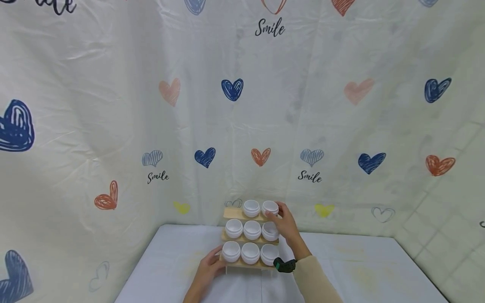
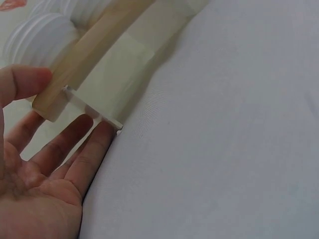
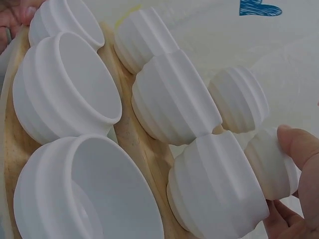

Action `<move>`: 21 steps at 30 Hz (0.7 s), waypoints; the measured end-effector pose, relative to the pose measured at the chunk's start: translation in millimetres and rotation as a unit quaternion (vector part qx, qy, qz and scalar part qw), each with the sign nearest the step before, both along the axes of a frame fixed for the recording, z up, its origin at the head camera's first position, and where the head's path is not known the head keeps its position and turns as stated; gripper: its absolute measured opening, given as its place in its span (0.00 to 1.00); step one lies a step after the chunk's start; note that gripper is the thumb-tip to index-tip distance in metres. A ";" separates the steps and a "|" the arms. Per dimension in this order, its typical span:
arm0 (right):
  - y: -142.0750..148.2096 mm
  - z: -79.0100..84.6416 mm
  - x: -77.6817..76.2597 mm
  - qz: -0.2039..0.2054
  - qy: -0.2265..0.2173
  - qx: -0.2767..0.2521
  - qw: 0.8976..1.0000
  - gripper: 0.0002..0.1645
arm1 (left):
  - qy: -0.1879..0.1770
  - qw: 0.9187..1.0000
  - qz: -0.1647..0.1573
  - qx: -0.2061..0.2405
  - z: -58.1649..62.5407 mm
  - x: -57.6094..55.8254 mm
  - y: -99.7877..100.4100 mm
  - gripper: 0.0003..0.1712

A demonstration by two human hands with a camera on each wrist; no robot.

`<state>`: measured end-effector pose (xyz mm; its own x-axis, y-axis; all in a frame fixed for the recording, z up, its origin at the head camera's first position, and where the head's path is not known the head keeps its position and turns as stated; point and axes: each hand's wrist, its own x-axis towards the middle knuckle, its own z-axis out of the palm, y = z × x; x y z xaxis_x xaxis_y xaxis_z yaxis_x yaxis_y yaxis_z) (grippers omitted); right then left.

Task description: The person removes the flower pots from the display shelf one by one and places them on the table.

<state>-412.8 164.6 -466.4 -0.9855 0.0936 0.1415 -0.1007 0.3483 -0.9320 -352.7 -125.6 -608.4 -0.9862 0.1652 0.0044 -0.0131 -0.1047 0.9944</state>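
A three-tier wooden display stand on clear supports holds white ribbed cups. Three cups stand on the front tier, three on the middle, and two on the top. My right hand grips the top tier's right cup; in the right wrist view its thumb lies along that cup, with fingers below. At the front tier's left end, my left hand holds the board. The left wrist view shows the thumb on the wooden board and the fingers beneath, by the clear leg.
A white-covered table carries the stand, close to the back edge. Behind it hangs a pale curtain printed with hearts and the word Smile. A black strap device sits at the right wrist, near the front right cup.
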 end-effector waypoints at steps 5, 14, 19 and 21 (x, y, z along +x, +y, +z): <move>0.5 -2.3 -2.0 0.001 0.007 -0.013 1.000 0.38 | 0.004 1.000 -0.003 0.002 0.9 -0.3 -0.3 0.38; 3.2 -7.2 -6.6 0.001 0.016 -0.039 0.999 0.38 | 0.004 1.000 -0.007 0.012 1.6 0.0 -0.2 0.38; 7.1 -7.6 -6.9 -0.008 0.014 -0.071 0.997 0.39 | 0.006 1.000 -0.007 0.011 2.3 -0.7 -0.5 0.38; 8.4 -7.4 -6.3 -0.010 0.013 -0.086 0.996 0.39 | 0.007 1.000 -0.007 0.012 2.1 -0.9 -0.8 0.39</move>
<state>-419.2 173.0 -473.9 -0.9794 0.1375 0.1482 -0.1214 0.1860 -0.9750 -353.6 -126.3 -606.3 -0.9837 0.1787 0.0215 -0.0018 -0.1290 0.9916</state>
